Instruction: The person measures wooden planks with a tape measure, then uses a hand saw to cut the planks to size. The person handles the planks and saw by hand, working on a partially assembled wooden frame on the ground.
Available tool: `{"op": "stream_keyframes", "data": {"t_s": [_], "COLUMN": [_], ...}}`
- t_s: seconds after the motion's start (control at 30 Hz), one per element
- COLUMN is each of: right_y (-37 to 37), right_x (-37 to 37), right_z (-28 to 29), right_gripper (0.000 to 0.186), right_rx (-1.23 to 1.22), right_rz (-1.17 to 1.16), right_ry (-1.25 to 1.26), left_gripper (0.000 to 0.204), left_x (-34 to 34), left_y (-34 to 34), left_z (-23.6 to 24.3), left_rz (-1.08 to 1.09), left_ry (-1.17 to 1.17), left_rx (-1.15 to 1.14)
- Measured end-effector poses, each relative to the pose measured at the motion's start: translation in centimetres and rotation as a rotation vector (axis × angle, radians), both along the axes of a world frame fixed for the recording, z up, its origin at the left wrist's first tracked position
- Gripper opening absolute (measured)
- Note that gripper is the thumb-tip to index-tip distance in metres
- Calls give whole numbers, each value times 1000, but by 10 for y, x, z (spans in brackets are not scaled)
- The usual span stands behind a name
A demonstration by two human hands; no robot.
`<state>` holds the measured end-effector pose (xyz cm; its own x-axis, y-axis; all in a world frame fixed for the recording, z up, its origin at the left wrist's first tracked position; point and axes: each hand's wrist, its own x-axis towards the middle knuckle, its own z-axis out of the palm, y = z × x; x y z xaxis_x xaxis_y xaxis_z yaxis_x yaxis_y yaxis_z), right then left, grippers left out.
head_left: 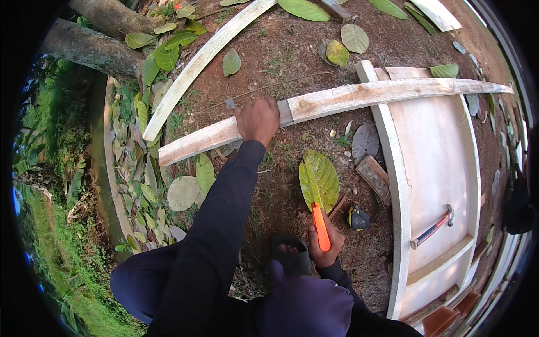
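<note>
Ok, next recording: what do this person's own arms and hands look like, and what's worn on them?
Both arms are in dark, near-black long sleeves, plain where visible. The left sleeve ends in a close cuff at the wrist; the right sleeve shows only partly. The left hand and right hand are bare: no gloves, and no watch or ring shows.

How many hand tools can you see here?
3: an orange-handled tool in the person's right hand, a tape measure on the ground to its right, and a hammer lying on the framed wooden panel. Others may be hidden from view.
</note>
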<state>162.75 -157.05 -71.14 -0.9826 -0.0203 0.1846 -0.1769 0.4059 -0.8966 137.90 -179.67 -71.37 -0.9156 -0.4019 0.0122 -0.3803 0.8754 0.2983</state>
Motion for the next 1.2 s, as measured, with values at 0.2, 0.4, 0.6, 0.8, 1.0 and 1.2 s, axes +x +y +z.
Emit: {"op": "stream_keyframes", "data": {"t_s": [0.2, 0.4, 0.6, 0.8, 1.0, 1.2], "right_y": [-49, -38, -15, -76, 3, -84], "right_x": [-97, -70, -27, -144, 11, -174], "right_z": [18, 9, 25, 30, 25, 28], "right_gripper": [40, 42, 44, 38, 50, 34], "right_rx": [-125, -107, -81, -142, 8, -167], "right_rz": [-40, -23, -47, -36, 23, -40], "right_ry": [-60, -85, -148, -27, -158, -29], "left_gripper": [40, 41, 42, 38, 31, 29], "left_x": [10, 5, 3, 11, 17, 7], "left_y": [0, -8, 1, -7, -7, -2], "left_z": [-6, -2, -3, -11, -4, -5], "left_rz": [-85, -48, -14, -114, -76, -128], "left_ry": [25, -39, 87, 62, 89, 77], "left_rx": [-14, -12, -38, -65, -31, -1]}}
